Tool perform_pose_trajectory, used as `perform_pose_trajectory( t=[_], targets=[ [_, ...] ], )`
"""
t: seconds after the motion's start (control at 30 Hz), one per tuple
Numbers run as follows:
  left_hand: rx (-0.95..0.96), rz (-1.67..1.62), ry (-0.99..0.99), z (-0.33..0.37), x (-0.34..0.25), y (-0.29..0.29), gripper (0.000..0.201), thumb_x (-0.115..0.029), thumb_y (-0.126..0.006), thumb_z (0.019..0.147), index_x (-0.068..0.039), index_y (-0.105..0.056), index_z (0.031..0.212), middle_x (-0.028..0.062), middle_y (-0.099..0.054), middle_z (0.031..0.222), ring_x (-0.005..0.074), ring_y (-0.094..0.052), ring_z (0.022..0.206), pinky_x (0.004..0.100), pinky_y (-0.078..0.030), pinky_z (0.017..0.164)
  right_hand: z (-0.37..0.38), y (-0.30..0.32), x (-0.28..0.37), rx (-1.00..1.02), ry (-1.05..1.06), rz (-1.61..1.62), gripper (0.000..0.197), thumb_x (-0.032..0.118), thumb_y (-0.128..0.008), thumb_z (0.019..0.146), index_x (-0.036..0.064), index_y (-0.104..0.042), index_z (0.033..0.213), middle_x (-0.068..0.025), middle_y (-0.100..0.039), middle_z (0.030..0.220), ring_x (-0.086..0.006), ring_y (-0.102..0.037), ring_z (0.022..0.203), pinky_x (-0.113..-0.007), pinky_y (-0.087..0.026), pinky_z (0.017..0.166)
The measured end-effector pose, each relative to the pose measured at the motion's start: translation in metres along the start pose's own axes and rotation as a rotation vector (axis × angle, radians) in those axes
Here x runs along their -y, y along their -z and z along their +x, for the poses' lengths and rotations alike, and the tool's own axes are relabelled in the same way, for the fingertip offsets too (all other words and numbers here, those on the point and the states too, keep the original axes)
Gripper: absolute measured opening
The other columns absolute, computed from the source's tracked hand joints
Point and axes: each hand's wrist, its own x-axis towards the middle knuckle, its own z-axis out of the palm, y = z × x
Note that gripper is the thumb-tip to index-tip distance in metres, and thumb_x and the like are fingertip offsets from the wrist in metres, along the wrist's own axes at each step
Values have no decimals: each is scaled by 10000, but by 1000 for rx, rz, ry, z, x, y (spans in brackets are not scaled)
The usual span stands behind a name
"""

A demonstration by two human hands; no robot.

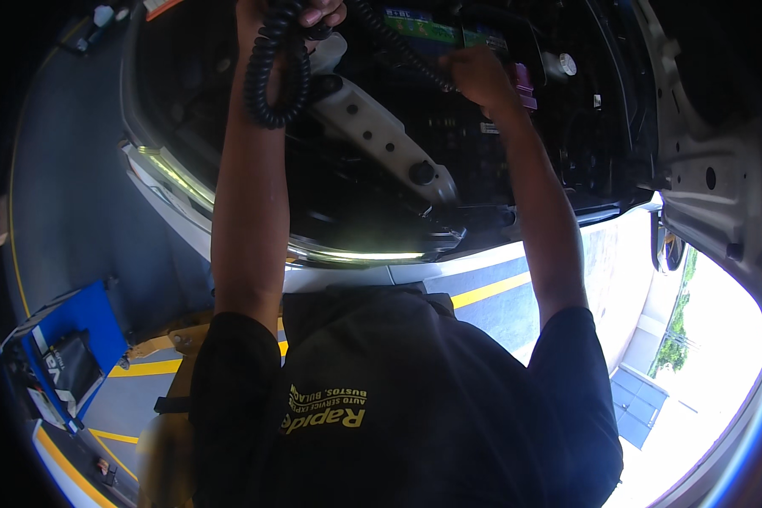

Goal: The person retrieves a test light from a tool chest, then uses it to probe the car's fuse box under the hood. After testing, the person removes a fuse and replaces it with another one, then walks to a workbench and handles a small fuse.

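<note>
Reaching into the open engine bay of a car, both hands work over the rectangular green-topped car battery at its far side. The left hand has its fingers clamped on a thick black coiled cable, which loops down just left of the battery. The right hand rests at the battery's near edge, fingers curled together on a second black lead; what they pinch is hidden. Judging by this, the leads are at the battery, but whether any clamp is seated cannot be told.
</note>
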Motion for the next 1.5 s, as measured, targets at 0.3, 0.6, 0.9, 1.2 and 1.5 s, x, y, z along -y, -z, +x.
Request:
perform_pose_trajectory(
  t=[0.3, 0.6, 0.9, 1.2, 1.5],
  targets=[
    [-55, 27, 16, -2, 2, -4, 535, -414, -378, 1158, 33, -671, 1138, 111, -689, 768, 171, -641, 570, 334, -560, 630, -38, -27, 26, -208, -137, 167, 280, 284, -714, 920, 44, -827, 1011, -268, -771, 923, -406, -785, 899, -465, -605, 843],
    [-56, 28, 25, -1, 2, -7, 545, -432, -384, 1156, 16, -684, 1078, 101, -678, 753, 166, -620, 548, 335, -553, 618, -65, -55, 64, -413, -144, 250, 286, 215, -672, 946, -30, -771, 836, -281, -729, 807, -455, -742, 778, -527, -570, 742],
    [-88, 81, 24, -2, 7, -9, 533, -427, -398, 1155, 14, -685, 1067, 102, -675, 739, 172, -625, 544, 334, -566, 618, -61, -67, 54, -408, -143, 230, 280, 214, -691, 948, -31, -779, 846, -288, -709, 773, -471, -732, 796, -494, -584, 778],
    [-145, 187, 46, -4, 14, -26, 611, -535, -395, 1141, -9, -696, 1063, 82, -671, 733, 154, -623, 549, 316, -547, 577, -61, -59, 49, -299, -218, 281, 309, 306, -715, 959, 16, -818, 926, -238, -747, 776, -392, -772, 781, -461, -594, 761],
    [-604, 739, 274, 13, 43, -23, 736, -683, -368, 1092, -59, -719, 1262, 47, -759, 1054, 164, -726, 979, 314, -584, 870, -56, 8, 94, -538, 436, 288, 291, 291, -762, 978, 76, -777, 1173, -145, -798, 1010, -278, -792, 915, -378, -616, 810]
  ],
)
